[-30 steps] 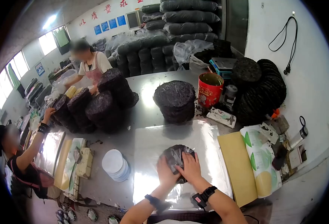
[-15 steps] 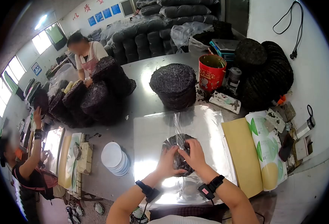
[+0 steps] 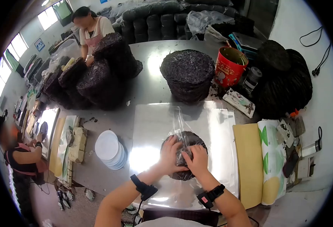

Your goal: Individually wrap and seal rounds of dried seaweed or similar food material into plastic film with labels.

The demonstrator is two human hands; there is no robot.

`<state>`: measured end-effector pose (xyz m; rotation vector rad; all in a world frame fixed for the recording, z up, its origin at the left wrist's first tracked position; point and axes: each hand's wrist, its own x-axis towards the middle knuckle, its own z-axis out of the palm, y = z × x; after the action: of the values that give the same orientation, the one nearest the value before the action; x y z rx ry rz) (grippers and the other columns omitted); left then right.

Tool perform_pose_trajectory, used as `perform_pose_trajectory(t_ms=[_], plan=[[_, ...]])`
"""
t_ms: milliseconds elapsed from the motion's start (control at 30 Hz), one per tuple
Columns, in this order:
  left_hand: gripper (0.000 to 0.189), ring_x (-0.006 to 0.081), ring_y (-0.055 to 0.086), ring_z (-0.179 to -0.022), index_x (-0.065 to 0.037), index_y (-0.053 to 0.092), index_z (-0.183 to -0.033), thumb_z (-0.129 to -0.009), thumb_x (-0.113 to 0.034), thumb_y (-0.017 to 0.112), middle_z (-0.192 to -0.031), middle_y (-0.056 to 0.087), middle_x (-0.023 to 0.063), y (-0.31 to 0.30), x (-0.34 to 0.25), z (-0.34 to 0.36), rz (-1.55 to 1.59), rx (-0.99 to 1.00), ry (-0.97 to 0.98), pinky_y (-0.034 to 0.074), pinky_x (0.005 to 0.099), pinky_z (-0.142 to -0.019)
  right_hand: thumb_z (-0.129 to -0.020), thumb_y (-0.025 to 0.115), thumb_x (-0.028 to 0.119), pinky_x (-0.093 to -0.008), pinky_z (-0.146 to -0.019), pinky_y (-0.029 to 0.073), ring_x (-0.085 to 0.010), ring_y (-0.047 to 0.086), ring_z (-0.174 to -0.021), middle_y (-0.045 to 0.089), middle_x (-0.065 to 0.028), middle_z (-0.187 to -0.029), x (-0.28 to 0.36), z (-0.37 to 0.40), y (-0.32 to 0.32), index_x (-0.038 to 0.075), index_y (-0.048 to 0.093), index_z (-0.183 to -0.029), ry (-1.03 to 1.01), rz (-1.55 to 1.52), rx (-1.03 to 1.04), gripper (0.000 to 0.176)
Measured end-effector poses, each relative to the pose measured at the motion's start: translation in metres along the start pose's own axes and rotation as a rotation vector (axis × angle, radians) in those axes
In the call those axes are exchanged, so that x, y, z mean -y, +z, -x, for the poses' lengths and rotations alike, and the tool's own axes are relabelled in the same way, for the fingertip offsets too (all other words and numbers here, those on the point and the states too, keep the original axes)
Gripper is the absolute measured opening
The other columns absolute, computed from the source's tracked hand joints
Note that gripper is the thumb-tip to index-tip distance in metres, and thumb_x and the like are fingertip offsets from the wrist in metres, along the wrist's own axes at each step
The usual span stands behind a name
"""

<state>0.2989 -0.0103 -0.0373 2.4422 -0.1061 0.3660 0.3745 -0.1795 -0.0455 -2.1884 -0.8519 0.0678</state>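
Observation:
A round, black-brown cake that looks like dried seaweed [image 3: 192, 138] lies flat in front of me on a shiny stack of clear plastic film [image 3: 215, 117]. Some film is drawn up over its top and bunched toward the middle. My left hand [image 3: 169, 156] presses on the left side of the cake, its fingers closed on the gathered film. Opposite it, my right hand [image 3: 197, 159] pinches film near the centre. Behind the sheets stands a tall pile of similar cakes [image 3: 187, 72].
Stacked white discs [image 3: 107, 145] sit on the left; brown paper [image 3: 247, 162] and green-white printed sheets [image 3: 270, 147] lie on the right. A red tin [image 3: 230, 70], a jar [image 3: 252, 78] and more cakes [image 3: 287, 83] stand at back right. Two co-workers [image 3: 94, 32] work at the left.
My view has tilted downward. My hands have shifted on the film, and more of the cake shows around them. The co-worker at lower left has lowered a raised arm with a dark cake.

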Motion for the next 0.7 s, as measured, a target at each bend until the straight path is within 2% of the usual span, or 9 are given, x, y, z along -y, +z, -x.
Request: perform_pose_trajectory(t_ms=[33,167,300,400,433,467,567,600,700], plan=[[0.077,0.0418,0.046,-0.127,0.001,0.053,-0.119,-0.064,-0.039,0.09,-0.131,0.05,0.0215,0.0,-0.002,-0.002,0.01,-0.002,-0.026,0.029,0.0573,-0.114,-0.089,0.07,0.037,-0.0421,-0.093,0.044,-0.0343,0.056,-0.11,0.061,-0.0156,-0.122,0.004,-0.001,-0.005,0.002,0.06,-0.118,0.098,0.038,0.103,0.047],[0.09,0.0415,0.043,-0.132,0.001,0.046,-0.135,-0.064,-0.033,0.09,-0.138,0.045,0.0232,0.013,0.011,0.01,0.036,0.128,-0.087,0.02,0.0591,-0.119,-0.091,0.068,0.04,-0.0469,-0.095,0.042,-0.0344,0.06,-0.099,0.066,-0.0142,-0.106,0.035,-0.025,-0.018,0.002,0.064,-0.109,-0.133,0.161,-0.463,0.042],[0.087,0.0402,0.045,-0.129,-0.001,0.045,-0.135,-0.065,-0.027,0.09,-0.128,0.05,0.0193,0.006,-0.002,-0.004,0.401,-0.124,-0.147,0.02,0.0578,-0.118,-0.09,0.07,0.034,-0.0456,-0.101,0.042,-0.0334,0.059,-0.102,0.062,-0.0155,-0.111,0.002,-0.017,0.0,0.002,0.063,-0.112,-0.062,-0.207,-0.039,0.04],[0.075,0.0365,0.045,-0.13,-0.003,0.049,-0.126,-0.066,-0.024,0.088,-0.133,0.05,0.019,0.007,-0.001,-0.004,0.415,-0.016,-0.15,0.018,0.057,-0.119,-0.09,0.069,0.03,-0.0463,-0.102,0.042,-0.0324,0.06,-0.102,0.063,-0.0142,-0.105,0.006,-0.013,0.002,0.003,0.065,-0.11,0.079,-0.422,-0.201,0.033],[0.073,0.036,0.045,-0.132,-0.004,0.049,-0.126,-0.067,-0.024,0.088,-0.137,0.048,0.0198,0.007,0.0,-0.001,0.27,0.035,-0.109,0.018,0.0569,-0.12,-0.09,0.068,0.028,-0.0486,-0.107,0.039,-0.0316,0.06,-0.114,0.066,-0.0129,-0.114,0.013,-0.016,0.009,0.005,0.066,-0.114,0.098,-0.6,-0.428,0.034],[0.072,0.0355,0.044,-0.134,-0.004,0.048,-0.125,-0.068,-0.024,0.087,-0.142,0.046,0.0205,0.01,0.001,0.002,0.126,0.085,-0.068,0.018,0.0568,-0.12,-0.09,0.068,0.028,-0.0497,-0.109,0.037,-0.0317,0.058,-0.119,0.065,-0.0124,-0.119,0.012,-0.021,0.005,0.005,0.066,-0.116,0.023,-0.457,-0.312,0.035],[0.067,0.0358,0.044,-0.134,-0.005,0.051,-0.125,-0.068,-0.017,0.085,-0.146,0.046,0.0189,0.022,-0.004,0.004,0.107,-0.125,-0.136,0.02,0.0599,-0.117,-0.092,0.066,0.027,-0.0544,-0.118,0.025,-0.0313,0.049,-0.137,0.061,-0.0099,-0.138,0.008,-0.02,0.001,0.005,0.064,-0.128,-0.061,-0.113,0.012,0.043],[0.066,0.037,0.045,-0.133,-0.004,0.052,-0.125,-0.069,-0.015,0.084,-0.146,0.046,0.02,0.019,-0.012,0.001,0.062,-0.205,-0.141,0.023,0.059,-0.116,-0.092,0.065,0.027,-0.0546,-0.118,0.025,-0.0312,0.049,-0.136,0.062,-0.0101,-0.137,0.008,-0.02,0.002,0.005,0.064,-0.128,-0.043,-0.096,0.008,0.042],[0.079,0.0391,0.035,-0.144,-0.004,0.043,-0.141,-0.074,-0.02,0.079,-0.158,0.037,0.0175,0.011,-0.014,-0.009,0.03,-0.056,-0.187,0.023,0.0551,-0.118,-0.094,0.062,0.029,-0.0546,-0.119,0.024,-0.0312,0.051,-0.135,0.062,-0.0111,-0.136,0.006,-0.021,0.011,0.005,0.064,-0.129,-0.014,-0.018,-0.008,0.042]])
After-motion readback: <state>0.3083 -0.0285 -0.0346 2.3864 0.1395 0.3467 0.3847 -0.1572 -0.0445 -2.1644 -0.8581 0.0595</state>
